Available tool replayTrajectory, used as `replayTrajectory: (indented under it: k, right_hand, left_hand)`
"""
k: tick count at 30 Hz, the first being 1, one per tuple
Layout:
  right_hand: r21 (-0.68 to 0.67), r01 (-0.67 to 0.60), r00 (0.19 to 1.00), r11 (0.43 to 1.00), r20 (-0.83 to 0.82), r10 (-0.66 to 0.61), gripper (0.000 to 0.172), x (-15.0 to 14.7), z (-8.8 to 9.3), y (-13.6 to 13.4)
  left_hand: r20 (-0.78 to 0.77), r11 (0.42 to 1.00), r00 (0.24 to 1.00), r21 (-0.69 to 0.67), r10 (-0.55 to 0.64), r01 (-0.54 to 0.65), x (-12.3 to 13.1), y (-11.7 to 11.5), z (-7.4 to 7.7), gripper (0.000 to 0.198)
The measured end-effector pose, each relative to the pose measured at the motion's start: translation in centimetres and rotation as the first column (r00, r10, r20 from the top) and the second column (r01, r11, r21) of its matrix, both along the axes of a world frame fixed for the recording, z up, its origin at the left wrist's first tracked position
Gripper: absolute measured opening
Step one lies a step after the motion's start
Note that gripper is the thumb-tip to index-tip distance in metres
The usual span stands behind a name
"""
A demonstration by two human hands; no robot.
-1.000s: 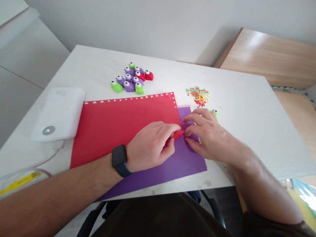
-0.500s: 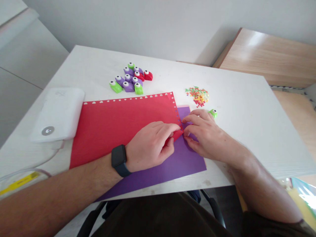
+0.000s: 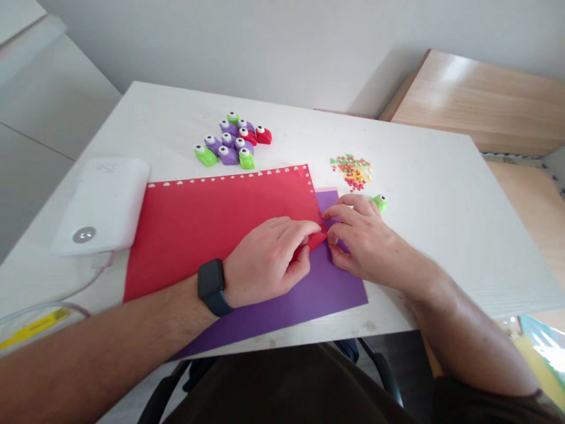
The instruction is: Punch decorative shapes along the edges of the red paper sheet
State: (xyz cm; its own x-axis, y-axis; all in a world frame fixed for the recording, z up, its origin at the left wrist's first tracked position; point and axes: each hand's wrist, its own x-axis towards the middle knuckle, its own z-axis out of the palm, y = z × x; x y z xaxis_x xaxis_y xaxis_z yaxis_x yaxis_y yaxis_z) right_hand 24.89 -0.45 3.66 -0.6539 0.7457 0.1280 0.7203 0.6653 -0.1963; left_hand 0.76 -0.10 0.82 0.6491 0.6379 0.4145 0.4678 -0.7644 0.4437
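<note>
A red sheet of paper [image 3: 212, 218] lies over a purple sheet [image 3: 309, 297], with small shaped holes along its far and right edges. My left hand [image 3: 271, 256], a dark watch on its wrist, pinches the red sheet near its right edge, where the paper lifts and folds up. At that same edge my right hand [image 3: 364, 238] has its fingers bent and drawn together, the tips touching the paper. What sits between those fingers is hidden. Just beyond the right knuckles stands a green craft punch [image 3: 380, 202].
Several green, purple and red craft punches [image 3: 228, 154] cluster at the back of the white table [image 3: 441, 229]. A pile of colourful punched paper bits [image 3: 354, 172] lies right of the red sheet. On the left are a white device [image 3: 106, 206] and its cable [image 3: 82, 288].
Both hands hold nearly the same pose at the paper's right edge. The whole view has shifted very slightly; nothing else has visibly moved.
</note>
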Motion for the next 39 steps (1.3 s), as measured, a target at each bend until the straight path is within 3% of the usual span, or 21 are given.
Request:
replayTrajectory:
  k: [8,22,39]
  right_hand:
    - [0.027,0.018,0.997,0.999,-0.078,-0.015,0.01,1.1,0.5,0.2]
    - [-0.039,-0.002,0.999,0.999,-0.051,0.0,0.005,1.0,0.8,0.0]
    - [-0.025,-0.004,0.998,1.0,-0.069,0.002,0.006,1.1,0.6,0.1]
  left_hand:
    - [0.014,1.0,1.0,-0.013,0.007,-0.007,0.1,0.0,0.2,0.027]
    - [0.021,1.0,1.0,-0.001,-0.004,0.004,0.2,0.0,0.2,0.025]
    - [-0.026,0.998,0.998,0.021,-0.058,0.058,0.2,0.1,0.0,0.022]
